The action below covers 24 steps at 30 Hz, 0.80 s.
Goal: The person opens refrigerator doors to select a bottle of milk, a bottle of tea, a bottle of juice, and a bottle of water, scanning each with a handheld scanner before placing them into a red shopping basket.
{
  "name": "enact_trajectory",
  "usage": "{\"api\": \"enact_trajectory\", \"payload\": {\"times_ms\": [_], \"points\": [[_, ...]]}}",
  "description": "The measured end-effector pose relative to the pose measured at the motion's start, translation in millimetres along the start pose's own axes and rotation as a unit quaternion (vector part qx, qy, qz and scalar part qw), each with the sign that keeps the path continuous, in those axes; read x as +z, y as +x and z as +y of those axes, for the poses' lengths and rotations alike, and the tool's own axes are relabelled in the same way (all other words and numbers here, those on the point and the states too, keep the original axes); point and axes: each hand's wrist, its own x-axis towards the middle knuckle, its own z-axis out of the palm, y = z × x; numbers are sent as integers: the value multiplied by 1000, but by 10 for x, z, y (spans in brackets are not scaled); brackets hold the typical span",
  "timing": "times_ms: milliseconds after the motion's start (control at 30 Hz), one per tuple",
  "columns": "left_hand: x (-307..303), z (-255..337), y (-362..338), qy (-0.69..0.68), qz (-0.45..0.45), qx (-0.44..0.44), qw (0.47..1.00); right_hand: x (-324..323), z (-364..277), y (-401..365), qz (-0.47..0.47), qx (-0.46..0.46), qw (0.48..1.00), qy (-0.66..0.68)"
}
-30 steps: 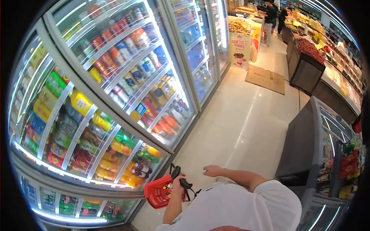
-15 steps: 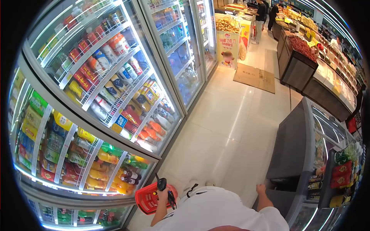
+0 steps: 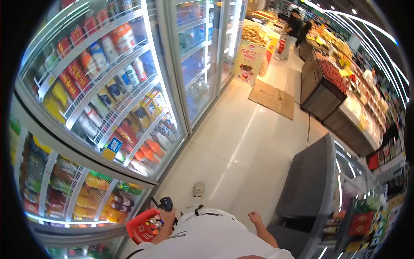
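At the lower left, my left hand (image 3: 167, 215) is closed around the black handle (image 3: 165, 203) of a red shopping basket (image 3: 137, 228). Several small items with white, red and yellow tops (image 3: 154, 223) lie inside the basket, too small to name. My right hand (image 3: 255, 216) hangs free on the other side of my body, fingers curled in, nothing showing in them. Beside it stands a grey display cooler (image 3: 308, 177). One shoe (image 3: 198, 190) is forward on the tiles, below my white shirt.
Glass-door fridges (image 3: 189, 129) full of bottles and cans line the left side. Ahead, flattened cardboard (image 3: 271, 99) lies on the tiled floor (image 3: 224, 146), near a promotional box (image 3: 250, 60). Produce stands (image 3: 323, 86) run along the right. A person (image 3: 293, 28) stands far down the aisle.
The view has shifted forward and turned, with the fridges sliding left and down. A shoe has come forward. My right hand has swung toward my body; my left keeps hold of the basket.
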Motion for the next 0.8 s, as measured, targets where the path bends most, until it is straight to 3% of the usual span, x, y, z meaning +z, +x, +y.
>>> {"api": "enact_trajectory", "payload": {"times_ms": [33,100,133,200,300,467,533,600,667,767,800], "points": [[182,-237,237,-4,13,-28,1000,-6,-31,186,-7,-5,1000,-14],[176,-10,512,32,27,-113,993,-41,-215,601,-10,102,993,61],[142,132,637,23,33,-121,992,-112,-448,748,-12,94,994,51],[-12,508,809,-90,47,-226,969,-201,-1079,1019,-43,65,996,35],[105,229,1288,-115,18,-278,953,-124,-1992,1409,-32,-72,996,-41],[267,255,1679,-174,18,-307,935,-121,-3486,1709,-52,-212,975,-38],[366,301,1810,-156,1,-310,938,-247,-3865,1818,-70,-211,975,-14],[436,345,1894,-140,-15,-332,933,-450,-3939,1802,-87,-208,974,13],[437,413,1940,-99,-24,-331,938,-684,-3942,1872,-43,-182,981,58],[475,684,2094,-50,-32,-347,936,-773,-3204,2198,37,-121,991,51],[638,386,2203,-39,-31,-361,931,-710,-2766,2390,57,-96,992,55]]}}
